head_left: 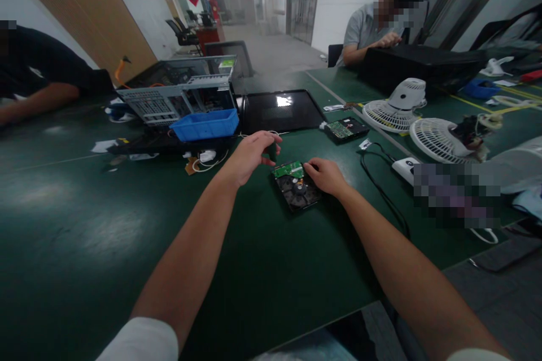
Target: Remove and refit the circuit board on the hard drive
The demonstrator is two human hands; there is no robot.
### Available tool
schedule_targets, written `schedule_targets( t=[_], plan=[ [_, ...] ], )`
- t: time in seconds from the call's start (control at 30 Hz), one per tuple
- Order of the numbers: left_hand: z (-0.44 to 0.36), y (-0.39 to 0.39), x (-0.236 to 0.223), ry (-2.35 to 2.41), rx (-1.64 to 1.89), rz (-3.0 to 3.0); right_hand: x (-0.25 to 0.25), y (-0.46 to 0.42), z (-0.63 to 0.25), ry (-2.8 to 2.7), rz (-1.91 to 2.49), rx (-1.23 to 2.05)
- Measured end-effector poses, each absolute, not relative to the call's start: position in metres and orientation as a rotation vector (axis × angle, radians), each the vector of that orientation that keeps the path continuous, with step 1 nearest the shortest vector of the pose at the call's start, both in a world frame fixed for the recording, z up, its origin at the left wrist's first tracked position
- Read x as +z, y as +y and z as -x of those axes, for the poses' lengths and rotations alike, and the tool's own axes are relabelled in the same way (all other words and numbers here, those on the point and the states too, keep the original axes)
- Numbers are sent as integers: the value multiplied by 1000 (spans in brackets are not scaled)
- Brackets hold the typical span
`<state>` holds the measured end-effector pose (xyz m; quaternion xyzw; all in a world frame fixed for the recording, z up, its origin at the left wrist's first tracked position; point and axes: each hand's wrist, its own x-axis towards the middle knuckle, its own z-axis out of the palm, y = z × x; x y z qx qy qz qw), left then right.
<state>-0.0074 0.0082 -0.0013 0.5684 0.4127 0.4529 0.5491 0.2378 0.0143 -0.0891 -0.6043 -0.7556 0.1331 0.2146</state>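
Observation:
A hard drive lies on the green table with its green circuit board facing up. My right hand has its fingers curled in and pinches the drive's upper right edge. Just beyond the drive's upper left corner, my left hand hovers with thumb and fingers apart in a curve, and nothing shows between them. A second hard drive rests farther back to the right, out of reach of both hands' fingers.
A blue tray sits against an open computer case. A black panel lies behind my hands. White fan parts and a power strip with a black cable are at right. A co-worker sits across the table.

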Motion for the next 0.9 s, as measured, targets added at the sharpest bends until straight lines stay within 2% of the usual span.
schedule_targets(
  t=[0.37, 0.9],
  plan=[
    [5, 4, 2, 931, 1094, -1125, -91, 15, -239, -2091, 1656, 357],
    [8, 4, 2, 812, 1069, -1145, -88, 13, -238, -2081, 1677, 390]
  ],
)
